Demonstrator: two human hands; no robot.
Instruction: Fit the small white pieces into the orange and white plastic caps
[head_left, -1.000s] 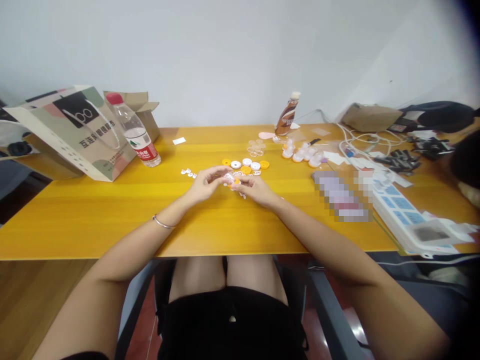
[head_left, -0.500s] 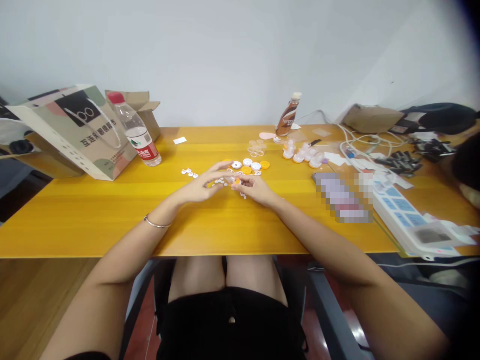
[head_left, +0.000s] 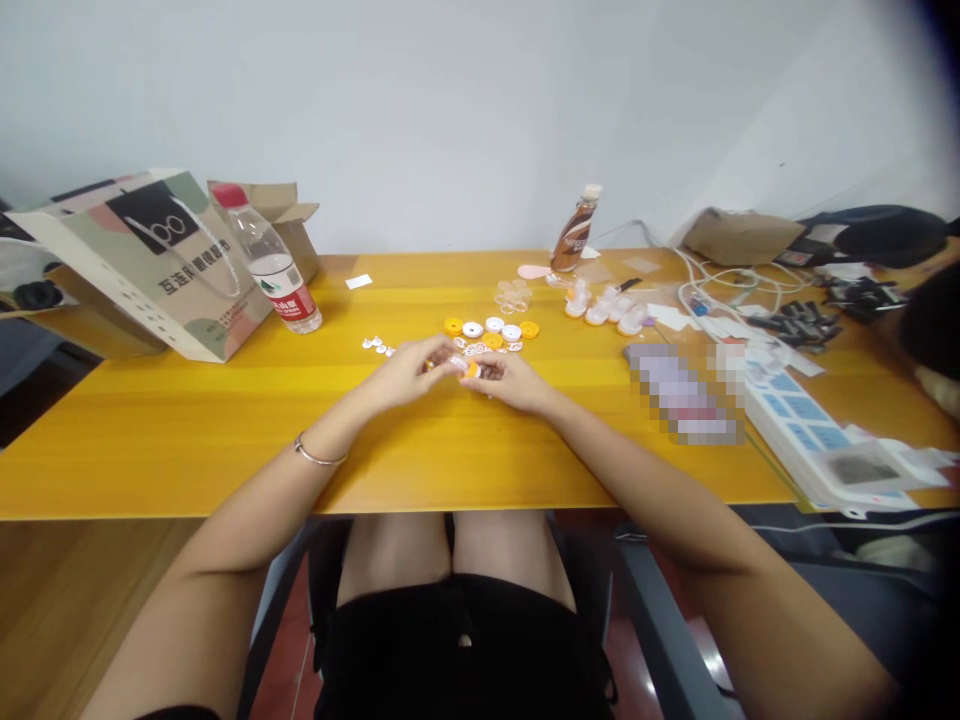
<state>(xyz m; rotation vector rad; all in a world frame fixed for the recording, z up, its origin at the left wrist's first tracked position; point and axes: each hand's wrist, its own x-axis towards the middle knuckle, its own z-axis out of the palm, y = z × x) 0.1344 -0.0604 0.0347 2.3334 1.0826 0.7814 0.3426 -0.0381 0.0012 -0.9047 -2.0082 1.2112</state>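
Observation:
Between my two hands, low over the table, is a small plastic piece with an orange base and a clear upper part. The fingers of my right hand are closed on its orange side. From the other side my left hand pinches the clear end. Just beyond them lie several orange and white round discs, with small white patterned pieces in front. Tiny white round parts sit to the left, partly hidden by my left hand. Clear petal-shaped rings rest farther back.
Several clear-topped pieces with orange bases stand at the back right, near a brown drink bottle. On the right are a blurred phone, a white power strip and cables. A water bottle and paper bag stand left.
My left hand's fingers have come down and closed on the clear end of the piece. More of the discs behind now shows. My right hand keeps its hold.

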